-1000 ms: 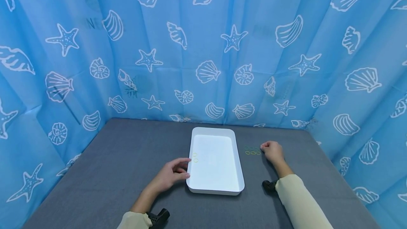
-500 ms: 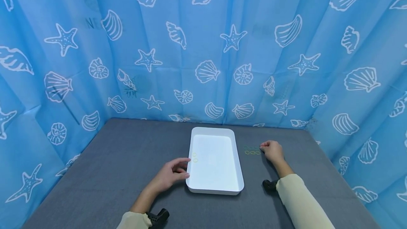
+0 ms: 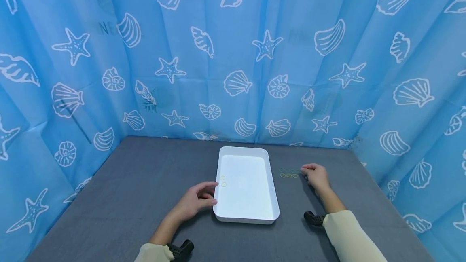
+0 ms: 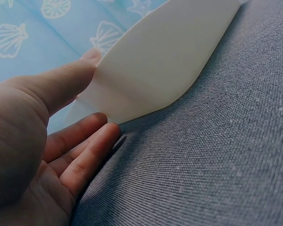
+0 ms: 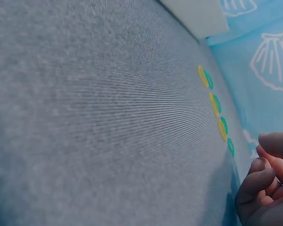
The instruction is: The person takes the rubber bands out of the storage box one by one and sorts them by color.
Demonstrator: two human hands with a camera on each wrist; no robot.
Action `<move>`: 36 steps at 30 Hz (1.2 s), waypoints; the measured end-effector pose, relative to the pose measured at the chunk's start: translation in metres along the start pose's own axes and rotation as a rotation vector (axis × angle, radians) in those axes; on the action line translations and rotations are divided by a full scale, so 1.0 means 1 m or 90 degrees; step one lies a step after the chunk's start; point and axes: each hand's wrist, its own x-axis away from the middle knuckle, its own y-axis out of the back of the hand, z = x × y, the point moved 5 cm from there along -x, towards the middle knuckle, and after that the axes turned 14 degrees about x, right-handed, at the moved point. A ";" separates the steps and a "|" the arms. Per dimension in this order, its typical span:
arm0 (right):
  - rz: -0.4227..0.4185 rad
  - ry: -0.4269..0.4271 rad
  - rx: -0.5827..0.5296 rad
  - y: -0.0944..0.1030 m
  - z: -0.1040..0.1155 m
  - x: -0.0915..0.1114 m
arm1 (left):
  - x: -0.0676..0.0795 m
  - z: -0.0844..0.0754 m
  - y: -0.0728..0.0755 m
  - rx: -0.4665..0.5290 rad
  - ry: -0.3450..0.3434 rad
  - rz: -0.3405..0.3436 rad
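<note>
A shallow white tray (image 3: 246, 189) stands on the grey tabletop. My left hand (image 3: 196, 200) holds its left side; in the left wrist view the thumb reaches the rim and bent fingers touch the outer wall. Two small yellow rings (image 3: 223, 184) lie inside the tray near that side. My right hand (image 3: 317, 178) is right of the tray, loosely curled, with nothing seen between the fingertips. Just beyond them lie several thin rings in two rows: yellow rings (image 5: 222, 130) and green rings (image 5: 230, 147). In the head view the green ones are faint.
Grey cloth (image 3: 153, 165) covers the table. A blue curtain (image 3: 218, 60) with white shell and starfish prints hangs around its back and sides. Each wrist carries a black device, such as the right wrist device (image 3: 314, 218).
My right hand and forearm have shifted slightly right, away from the rows of rings. The left hand and the tray have stayed in place.
</note>
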 end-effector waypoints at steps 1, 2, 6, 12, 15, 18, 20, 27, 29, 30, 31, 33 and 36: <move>0.002 -0.001 -0.009 0.001 0.000 0.002 | 0.002 -0.005 -0.001 0.001 -0.001 0.000; 0.004 0.001 -0.017 0.002 0.001 0.003 | 0.004 -0.010 -0.002 0.004 0.001 0.000; 0.014 0.007 -0.032 0.004 0.006 0.007 | 0.014 -0.032 -0.006 0.004 0.000 -0.001; 0.026 0.005 -0.055 0.004 0.017 0.015 | 0.018 -0.038 -0.010 -0.002 -0.001 -0.002; 0.030 0.012 -0.074 0.003 0.025 0.019 | 0.015 -0.032 -0.009 -0.004 0.002 -0.002; 0.033 0.020 -0.096 0.001 0.033 0.022 | 0.009 -0.019 -0.007 -0.002 0.001 -0.005; 0.033 0.026 -0.104 -0.001 0.040 0.024 | 0.005 -0.010 -0.005 -0.005 -0.002 -0.007; 0.087 0.035 -0.131 -0.011 0.062 0.026 | 0.000 0.001 -0.002 -0.005 -0.008 -0.007; 0.102 0.034 -0.144 -0.014 0.069 0.026 | 0.000 0.000 -0.002 -0.002 -0.010 -0.004; 0.108 0.034 -0.152 -0.015 0.072 0.026 | 0.000 0.000 -0.002 -0.002 -0.010 -0.004; 0.116 0.036 -0.158 -0.017 0.075 0.025 | 0.000 -0.001 -0.002 -0.001 -0.009 -0.004; 0.131 0.039 -0.166 -0.020 0.083 0.026 | 0.001 -0.001 -0.002 -0.001 -0.007 -0.004; 0.158 0.050 -0.167 -0.028 0.093 0.028 | 0.001 -0.002 -0.002 0.000 -0.002 -0.006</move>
